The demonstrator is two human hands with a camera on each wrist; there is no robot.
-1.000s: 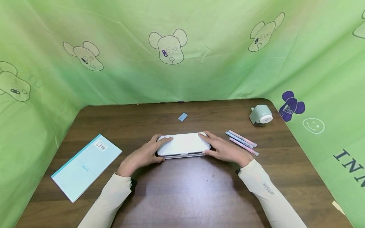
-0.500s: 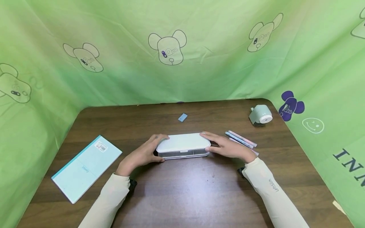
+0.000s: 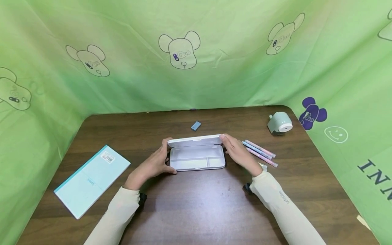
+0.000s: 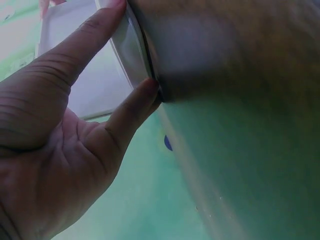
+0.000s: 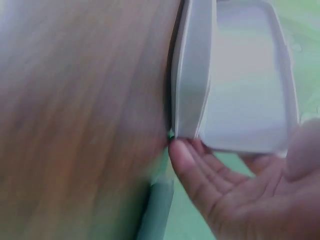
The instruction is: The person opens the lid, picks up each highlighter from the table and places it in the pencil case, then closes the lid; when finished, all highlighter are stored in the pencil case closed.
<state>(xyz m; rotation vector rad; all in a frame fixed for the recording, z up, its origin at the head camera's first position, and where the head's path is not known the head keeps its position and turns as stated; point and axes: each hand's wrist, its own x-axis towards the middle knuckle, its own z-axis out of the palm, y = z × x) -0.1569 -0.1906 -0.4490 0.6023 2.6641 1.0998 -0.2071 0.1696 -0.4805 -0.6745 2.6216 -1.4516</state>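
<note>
White rectangular pencil case (image 3: pixel 188 165) on brown wooden table (image 3: pixel 196 207), hinged white lid (image 3: pixel 196 141) raised. Left hand (image 3: pixel 151 166) grips case's left end; right hand (image 3: pixel 240 154) holds lid's right end.

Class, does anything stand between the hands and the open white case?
Nothing visible does: the left hand touches the case, the right hand its raised lid. The pens lie off to the right.
</note>
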